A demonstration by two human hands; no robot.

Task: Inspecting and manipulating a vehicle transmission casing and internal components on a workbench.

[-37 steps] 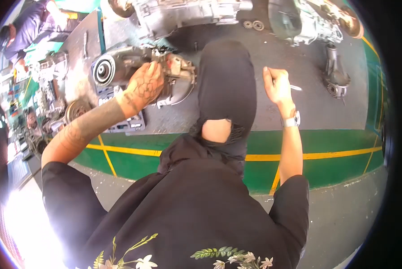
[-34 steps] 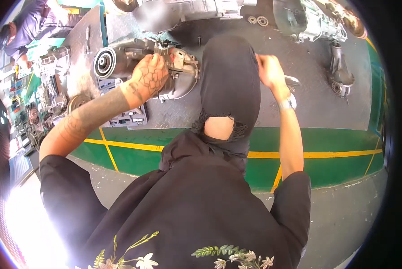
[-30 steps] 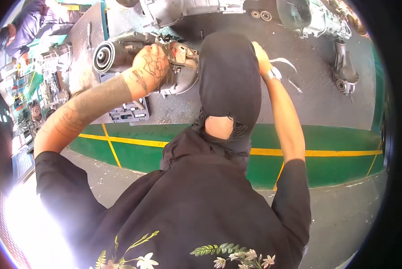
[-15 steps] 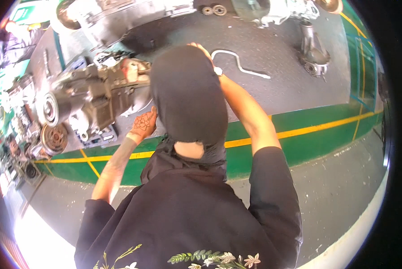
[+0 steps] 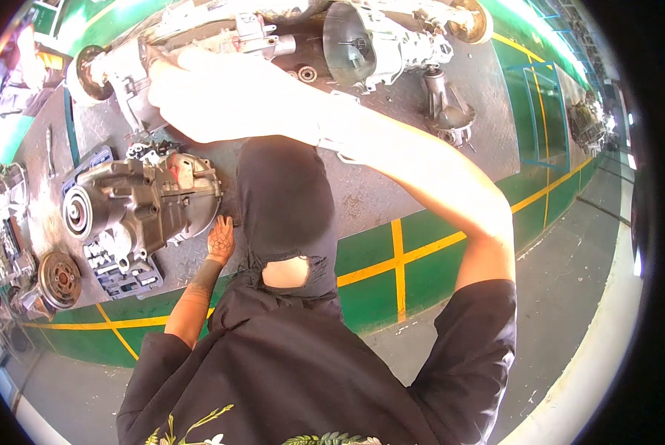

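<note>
My left hand (image 5: 221,239) lies on the dark tabletop, fingers stretched out and spread, with nothing in it. Just beyond it sits a grey gearbox (image 5: 128,204) on its side. My right arm is raised across the view, so my right hand (image 5: 214,96) looms large and washed out by glare. Its fingers overlap a metal casing (image 5: 136,93) at the far left, but whether they touch it or curl around anything cannot be made out. A white band (image 5: 340,148) circles the right wrist. A black cap (image 5: 284,193) hides the table between my arms.
Under the gearbox lies an open tool case (image 5: 124,274). A round disc (image 5: 59,279) stands left of it. At the back are a bell-shaped housing (image 5: 351,48), a small gear (image 5: 307,74) and a differential-like part (image 5: 449,119). Another person (image 5: 21,85) is at the far left.
My right hand has risen from behind the cap, swinging left and close to the view. The left hand stays beside the gearbox. The view has shifted, and the bent metal rod is now hidden.
</note>
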